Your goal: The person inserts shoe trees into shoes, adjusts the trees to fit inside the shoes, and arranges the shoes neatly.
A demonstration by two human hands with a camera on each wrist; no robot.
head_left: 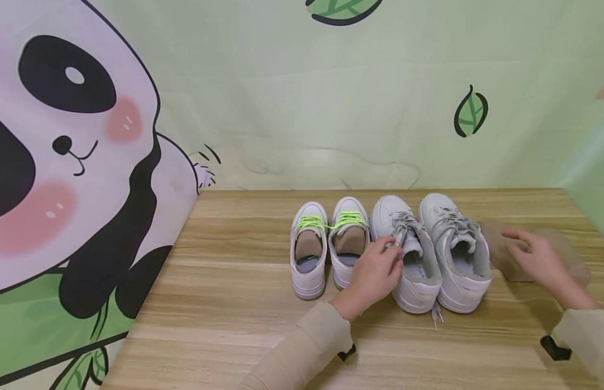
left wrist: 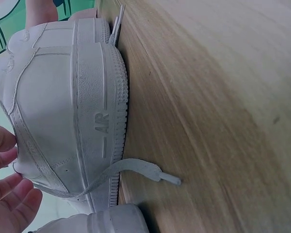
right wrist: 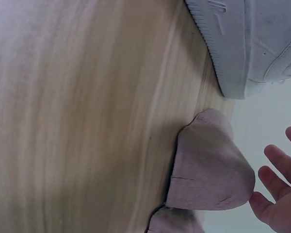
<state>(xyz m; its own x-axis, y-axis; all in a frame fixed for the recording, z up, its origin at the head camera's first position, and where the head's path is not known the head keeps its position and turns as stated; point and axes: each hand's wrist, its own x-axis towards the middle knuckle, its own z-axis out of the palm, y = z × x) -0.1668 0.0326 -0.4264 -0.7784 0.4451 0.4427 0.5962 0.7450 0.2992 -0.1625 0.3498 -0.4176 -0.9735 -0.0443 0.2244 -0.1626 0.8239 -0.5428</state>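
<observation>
My left hand (head_left: 376, 271) is at the left shoe of a larger pair of white sneakers (head_left: 415, 297), fingertips by its lacing. In the left wrist view those fingers (left wrist: 12, 196) are spread loosely along the upper's edge, and a loose lace (left wrist: 136, 165) hangs across the shoe's side. The other large sneaker (head_left: 465, 294) stands right beside it. My right hand (head_left: 543, 259) hovers with parted fingers over two brown shoe-shaped inserts (head_left: 506, 268). In the right wrist view, a fingertip is right at the rounded edge of one insert (right wrist: 208, 174).
Left of the large pair stand two smaller white shoes (head_left: 309, 286) with bright green laces and brown inserts (head_left: 309, 246) inside. Everything rests on a wood-grain tabletop (head_left: 233, 260). A pale green backdrop (head_left: 282, 97) with a panda print rises behind it.
</observation>
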